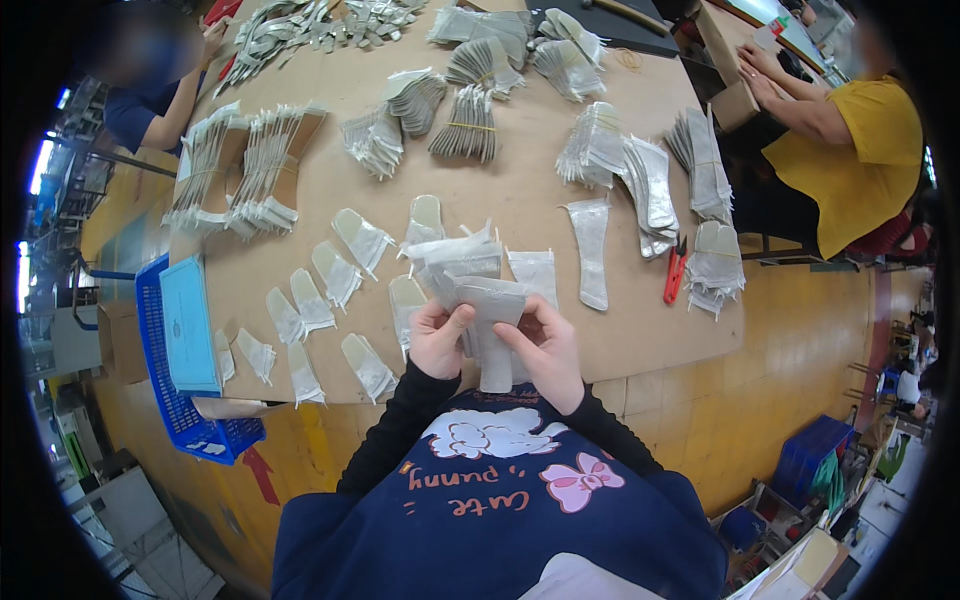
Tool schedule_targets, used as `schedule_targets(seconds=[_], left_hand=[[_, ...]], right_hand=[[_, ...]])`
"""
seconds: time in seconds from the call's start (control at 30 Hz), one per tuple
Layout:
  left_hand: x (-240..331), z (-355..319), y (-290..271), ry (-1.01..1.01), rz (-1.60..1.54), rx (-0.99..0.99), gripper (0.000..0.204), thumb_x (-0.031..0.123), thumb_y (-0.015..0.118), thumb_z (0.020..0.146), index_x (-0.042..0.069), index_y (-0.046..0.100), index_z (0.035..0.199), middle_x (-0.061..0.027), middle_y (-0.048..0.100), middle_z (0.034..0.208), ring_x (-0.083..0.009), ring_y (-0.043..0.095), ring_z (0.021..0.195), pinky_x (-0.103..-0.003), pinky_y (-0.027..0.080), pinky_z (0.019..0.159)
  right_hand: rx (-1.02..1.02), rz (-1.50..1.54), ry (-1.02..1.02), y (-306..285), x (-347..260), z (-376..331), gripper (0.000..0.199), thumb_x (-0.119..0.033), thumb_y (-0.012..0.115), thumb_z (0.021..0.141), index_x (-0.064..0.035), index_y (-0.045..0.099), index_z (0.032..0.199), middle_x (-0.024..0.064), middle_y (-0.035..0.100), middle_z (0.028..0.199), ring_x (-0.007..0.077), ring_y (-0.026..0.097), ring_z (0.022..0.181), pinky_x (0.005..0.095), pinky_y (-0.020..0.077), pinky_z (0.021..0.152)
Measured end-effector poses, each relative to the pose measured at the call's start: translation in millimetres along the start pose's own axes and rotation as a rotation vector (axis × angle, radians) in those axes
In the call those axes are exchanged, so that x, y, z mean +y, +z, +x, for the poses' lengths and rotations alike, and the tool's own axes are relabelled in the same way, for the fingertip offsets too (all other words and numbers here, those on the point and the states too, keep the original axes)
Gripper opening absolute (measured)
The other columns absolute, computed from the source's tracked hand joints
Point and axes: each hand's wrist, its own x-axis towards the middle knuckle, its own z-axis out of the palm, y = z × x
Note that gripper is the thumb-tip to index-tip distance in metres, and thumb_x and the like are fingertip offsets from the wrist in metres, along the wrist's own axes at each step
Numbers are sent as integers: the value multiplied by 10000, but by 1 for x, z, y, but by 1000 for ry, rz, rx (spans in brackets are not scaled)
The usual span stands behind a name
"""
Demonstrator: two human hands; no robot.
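My left hand (438,338) and my right hand (545,350) are both closed on a bunch of grey-white fabric pieces (488,298), held upright over the table's near edge. The thumbs lie on the front piece, which is wide at the top and narrow below. Several short pieces with rounded beige ends, such as this fabric piece (362,240), lie singly on the table to the left and beyond my hands. To the right, a longer silvery piece (590,250) lies flat. Red thread snips (676,270) rest farther right, beside a small stack of rounded pieces (715,265).
Tied bundles (465,125) of similar pieces stand across the brown-covered table (480,195), with a loose heap (320,25) at the far left. A blue basket (155,340) and light-blue board (190,325) are at the left edge. One person sits far left, another in yellow at right.
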Motion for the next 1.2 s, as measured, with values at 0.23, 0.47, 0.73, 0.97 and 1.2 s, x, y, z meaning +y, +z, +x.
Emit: schedule_targets(seconds=[0.23, 0.47, 0.73, 0.97, 1.2], left_hand=[[10, 1, 7, -21, -8, 56, 310, 185, 586, 926, -30, 572, 1149, -129, 636, 1118, -212, 619, 1007, -350, 485, 880], [18, 5, 18, -44, -188, 51, 345, 195, 449, 979, -53, 496, 1214, -158, 591, 1190, -244, 593, 1075, -377, 470, 928], [-1, 3, 12, 105, -38, 64, 256, 101, 500, 964, -51, 552, 1163, -152, 617, 1151, -232, 618, 1033, -373, 489, 912], [12, -1, 16, -76, -235, 85, 390, 232, 475, 976, -31, 478, 1263, -163, 564, 1241, -263, 571, 1121, -413, 456, 964], [44, -12, -25, 25, 7, 130, 458, 289, 468, 976, -50, 435, 1283, -170, 555, 1246, -271, 571, 1127, -419, 469, 958]], right_hand=[[-2, 87, 87, 0, -1, 2, 398, 11, 642, 848, 2, 483, 1212, 66, 603, 1102, 122, 584, 996, 258, 466, 858], [104, 300, 75, 3, -10, 0, 434, 26, 639, 838, 28, 479, 1241, 88, 608, 1129, 142, 583, 1030, 274, 461, 889], [100, 271, 69, 1, -3, -5, 336, -9, 640, 853, 44, 539, 1170, 92, 622, 1101, 139, 582, 1014, 274, 458, 889], [140, 334, 30, 5, 3, -7, 315, -22, 626, 869, 37, 531, 1164, 86, 624, 1086, 135, 586, 1003, 275, 466, 877], [-60, 65, 19, 34, 6, -8, 268, -79, 646, 870, 40, 572, 1098, 84, 662, 919, 116, 624, 800, 271, 511, 733]])
